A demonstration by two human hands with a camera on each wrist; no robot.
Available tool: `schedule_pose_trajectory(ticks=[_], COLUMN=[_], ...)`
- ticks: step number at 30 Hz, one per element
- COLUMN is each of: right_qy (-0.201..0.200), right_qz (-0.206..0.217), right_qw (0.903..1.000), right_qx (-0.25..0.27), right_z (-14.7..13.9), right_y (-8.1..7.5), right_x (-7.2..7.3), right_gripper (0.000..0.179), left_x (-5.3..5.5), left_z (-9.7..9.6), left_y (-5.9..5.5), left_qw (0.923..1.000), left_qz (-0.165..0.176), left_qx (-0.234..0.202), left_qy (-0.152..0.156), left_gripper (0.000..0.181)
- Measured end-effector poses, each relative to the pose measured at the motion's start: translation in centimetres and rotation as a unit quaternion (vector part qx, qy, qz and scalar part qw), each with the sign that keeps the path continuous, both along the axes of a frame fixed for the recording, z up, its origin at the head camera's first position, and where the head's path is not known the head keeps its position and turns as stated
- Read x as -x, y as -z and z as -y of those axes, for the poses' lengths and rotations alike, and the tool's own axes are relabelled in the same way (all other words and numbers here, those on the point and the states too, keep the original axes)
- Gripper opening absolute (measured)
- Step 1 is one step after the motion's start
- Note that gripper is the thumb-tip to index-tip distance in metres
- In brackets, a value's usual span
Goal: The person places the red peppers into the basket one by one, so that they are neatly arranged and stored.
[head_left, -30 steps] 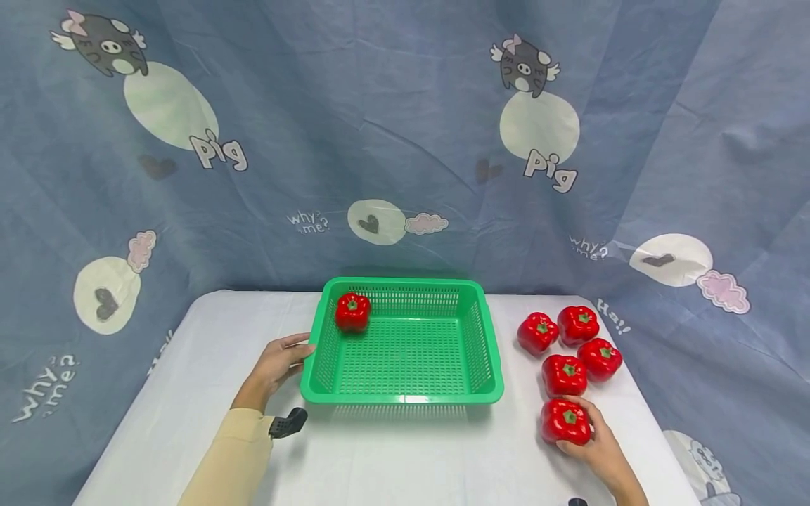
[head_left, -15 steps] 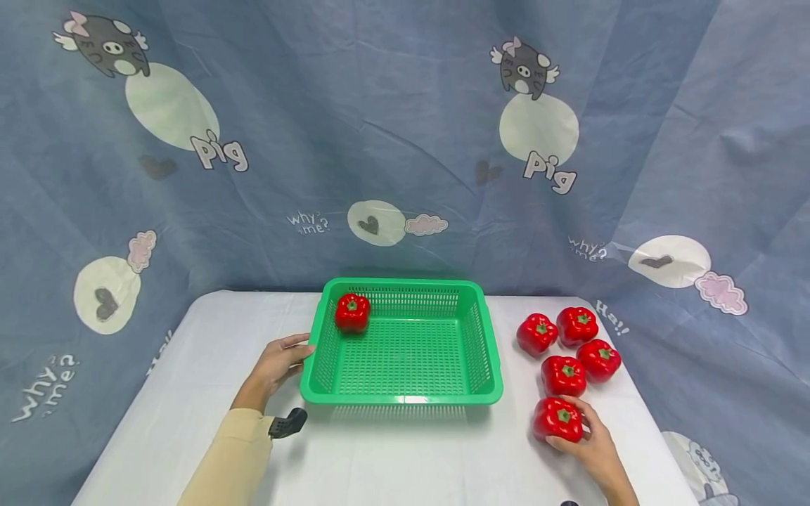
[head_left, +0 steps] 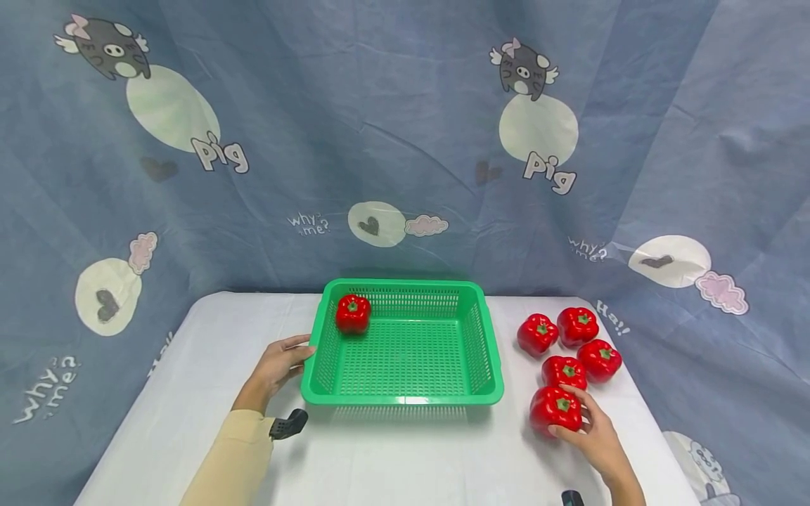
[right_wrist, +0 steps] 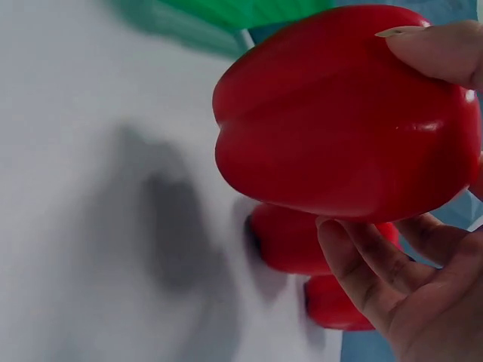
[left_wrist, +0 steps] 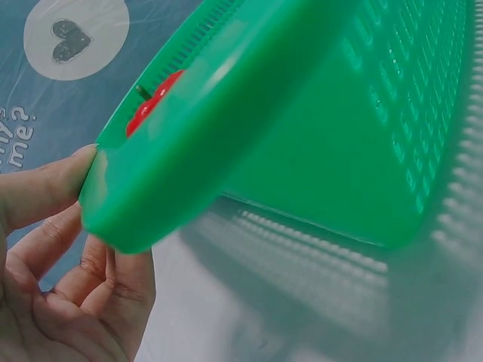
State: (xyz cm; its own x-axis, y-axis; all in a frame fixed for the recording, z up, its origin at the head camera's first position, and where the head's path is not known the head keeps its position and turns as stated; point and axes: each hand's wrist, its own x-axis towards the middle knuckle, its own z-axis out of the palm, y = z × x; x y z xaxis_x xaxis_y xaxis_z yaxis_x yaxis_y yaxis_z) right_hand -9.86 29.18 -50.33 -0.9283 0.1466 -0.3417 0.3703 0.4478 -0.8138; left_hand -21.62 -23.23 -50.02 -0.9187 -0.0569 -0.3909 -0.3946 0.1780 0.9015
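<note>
A red bell pepper [head_left: 552,413] with a green stem is in my right hand [head_left: 599,434], gripped between thumb and fingers. In the right wrist view that pepper [right_wrist: 332,113] is off the table, its shadow apart from it. My left hand [head_left: 276,367] holds the left rim of a green plastic basket [head_left: 405,400]. The left wrist view has thumb and fingers pinching the basket's rim [left_wrist: 173,158]. One red bell pepper [head_left: 353,314] sits in the basket's back left corner.
Several more red bell peppers [head_left: 538,334] lie on the white table [head_left: 405,464] to the right of the basket. One pepper [head_left: 564,370] is partly hidden behind the held one. A blue patterned cloth [head_left: 405,126] hangs behind the table.
My right hand has raised the bell pepper and shifted it a little left, so it now overlaps the pepper behind it. The left hand and the basket have stayed put.
</note>
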Motion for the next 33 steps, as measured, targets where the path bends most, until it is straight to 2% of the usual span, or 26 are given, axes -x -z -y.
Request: schedule_pose_trajectory(ticks=[9,21,29,33], right_qy=[-0.015,-0.041,-0.066,-0.073], right_qz=[-0.034,-0.089,-0.136,-0.14], right_qw=[0.9993,0.9948,0.9885,0.9875], right_qx=[0.002,-0.027,-0.011,-0.001], right_z=[-0.1,0.7,0.7,1.0], right_y=[-1.0,-2.9,-3.7,-3.9], right_x=[0.5,1.5,2.7,3.3], right_gripper=[0.085,0.088,0.085,0.086], left_x=[0.0,-0.1,0.0,-0.1], left_z=[0.0,0.0,0.0,0.0], left_y=[0.1,0.2,0.1,0.1], left_qw=[1.0,1.0,1.0,1.0], left_qz=[-0.001,-0.006,-0.003,0.0], left_qx=[-0.003,-0.007,-0.006,-0.006], left_qy=[0.001,0.0,0.001,-0.001], left_gripper=[0.055,0.054,0.054,0.054])
